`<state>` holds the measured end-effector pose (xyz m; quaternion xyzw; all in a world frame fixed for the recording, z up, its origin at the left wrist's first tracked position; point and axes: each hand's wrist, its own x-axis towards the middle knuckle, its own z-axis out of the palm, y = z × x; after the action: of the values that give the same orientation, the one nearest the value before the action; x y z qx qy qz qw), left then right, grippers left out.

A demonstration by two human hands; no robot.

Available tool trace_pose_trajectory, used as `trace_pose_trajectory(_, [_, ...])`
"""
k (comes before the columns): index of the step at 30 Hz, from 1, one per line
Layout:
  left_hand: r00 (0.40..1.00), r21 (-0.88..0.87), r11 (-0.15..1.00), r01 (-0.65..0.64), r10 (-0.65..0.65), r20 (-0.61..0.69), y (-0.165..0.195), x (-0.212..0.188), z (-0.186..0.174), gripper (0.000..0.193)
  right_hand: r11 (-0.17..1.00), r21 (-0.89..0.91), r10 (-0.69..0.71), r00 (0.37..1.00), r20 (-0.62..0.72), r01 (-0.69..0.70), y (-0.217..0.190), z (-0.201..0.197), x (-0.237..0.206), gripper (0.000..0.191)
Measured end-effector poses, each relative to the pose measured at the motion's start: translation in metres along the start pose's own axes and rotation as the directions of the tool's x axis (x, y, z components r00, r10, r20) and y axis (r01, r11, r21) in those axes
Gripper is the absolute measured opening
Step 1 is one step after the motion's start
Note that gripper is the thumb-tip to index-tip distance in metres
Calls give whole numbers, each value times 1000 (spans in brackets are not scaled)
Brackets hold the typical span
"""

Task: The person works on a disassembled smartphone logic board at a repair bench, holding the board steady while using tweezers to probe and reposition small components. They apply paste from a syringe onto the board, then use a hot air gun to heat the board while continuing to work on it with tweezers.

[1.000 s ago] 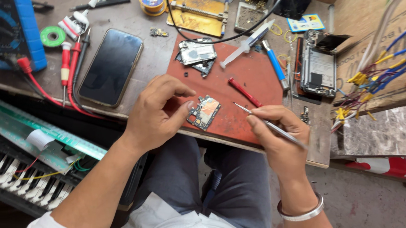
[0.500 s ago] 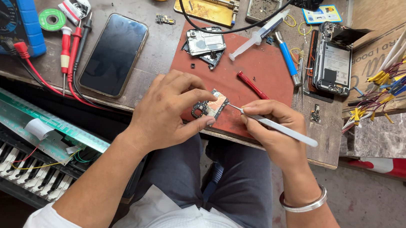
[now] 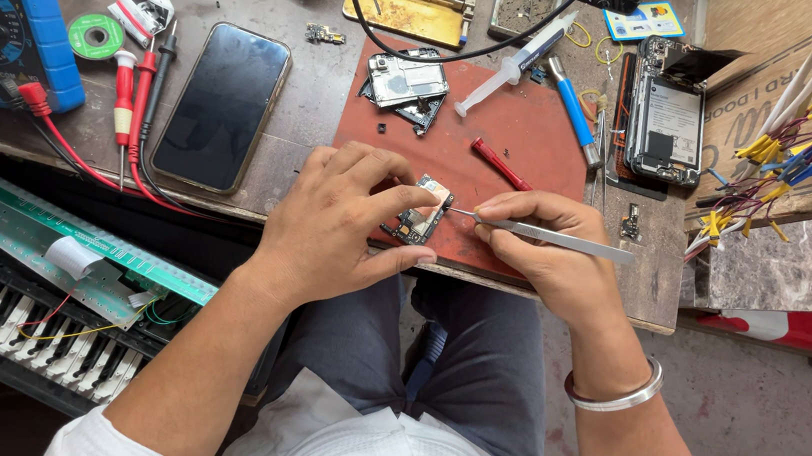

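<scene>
A small circuit board (image 3: 419, 214) is pinched upright between the left hand's (image 3: 341, 221) thumb and fingers at the near edge of the red mat (image 3: 494, 157), steadying it for probing. Metal tweezers (image 3: 546, 237) are gripped pen-like by the right hand (image 3: 549, 253), tip touching the board. A dark phone (image 3: 223, 103) lies towards the table's left side.

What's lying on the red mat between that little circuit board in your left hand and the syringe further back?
In the head view, a small red-handled tool lies on the red mat, between the circuit board and the syringe.
</scene>
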<state>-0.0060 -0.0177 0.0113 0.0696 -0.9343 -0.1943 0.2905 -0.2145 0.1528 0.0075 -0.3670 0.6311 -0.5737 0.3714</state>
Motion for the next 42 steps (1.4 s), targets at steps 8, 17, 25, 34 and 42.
trace_pose_trajectory(8, [1000,29,1000,4,-5,16,1,0,2,51,999,-32,31,999,-13,-32,1,-1,1,17])
trace_pose_trajectory(17, [999,88,996,-10,7,36,2,1,3,50,999,-40,8,1000,8,-7,1,-1,2,18])
trace_pose_trajectory(25, [999,149,988,-32,31,10,1,0,7,46,996,-92,17,1000,14,-16,-3,0,1,19])
trace_pose_trajectory(34, [1000,171,985,-31,31,1,1,0,8,43,985,-169,-37,995,-88,21,-5,5,-4,17])
trace_pose_trajectory(42, [1000,152,988,-20,18,10,1,0,8,44,954,-262,-172,981,-90,144,-4,16,-10,11])
